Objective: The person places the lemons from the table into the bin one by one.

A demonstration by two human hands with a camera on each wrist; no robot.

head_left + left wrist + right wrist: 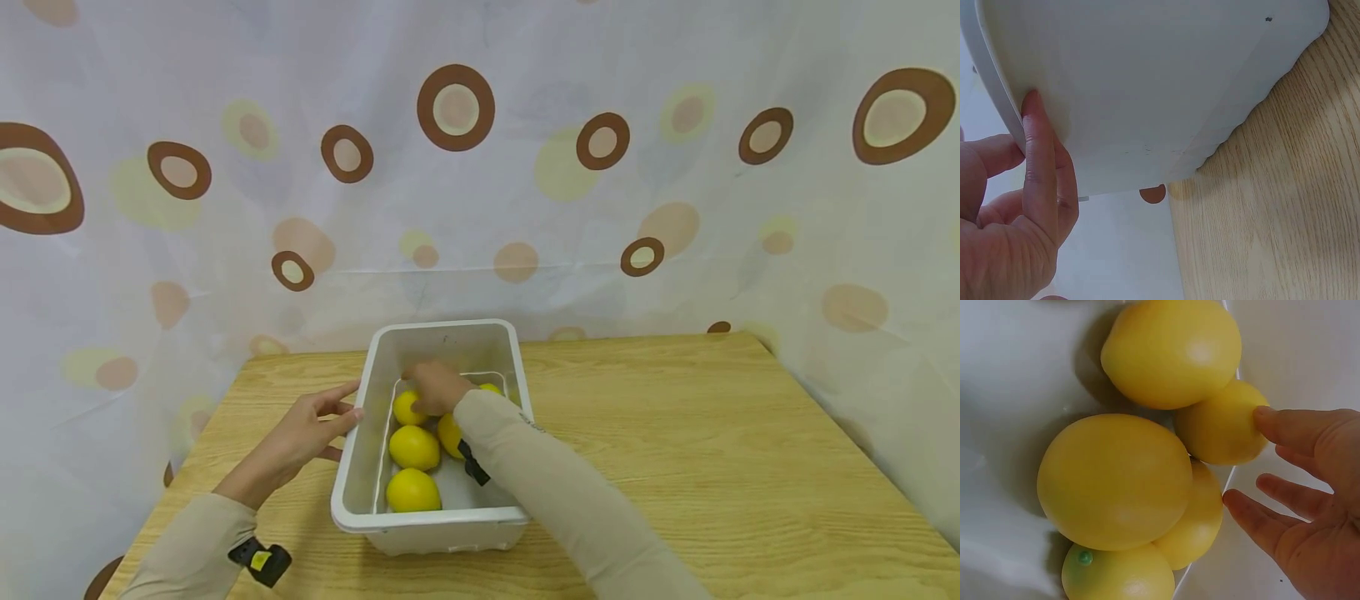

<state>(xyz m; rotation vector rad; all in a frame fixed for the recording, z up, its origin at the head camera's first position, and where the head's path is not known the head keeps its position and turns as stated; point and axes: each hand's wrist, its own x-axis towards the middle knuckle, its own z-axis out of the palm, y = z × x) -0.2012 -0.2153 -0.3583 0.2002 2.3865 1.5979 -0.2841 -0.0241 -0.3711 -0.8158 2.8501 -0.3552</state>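
Note:
A white plastic bin holds several yellow lemons. My left hand grips the bin's left rim, its thumb over the edge and fingers against the outer wall in the left wrist view. Inside the bin, toward its far end, is my right hand, partly covering the lemons there. In the right wrist view its thumb touches one lemon by the wall, and a fingertip meets another lemon. The fingers are spread and fairly straight, curled round nothing.
The bin stands on a wood-grain table, left of its middle. Behind and at both sides hangs a pale curtain with brown and yellow circles. My right sleeve crosses the bin's right rim.

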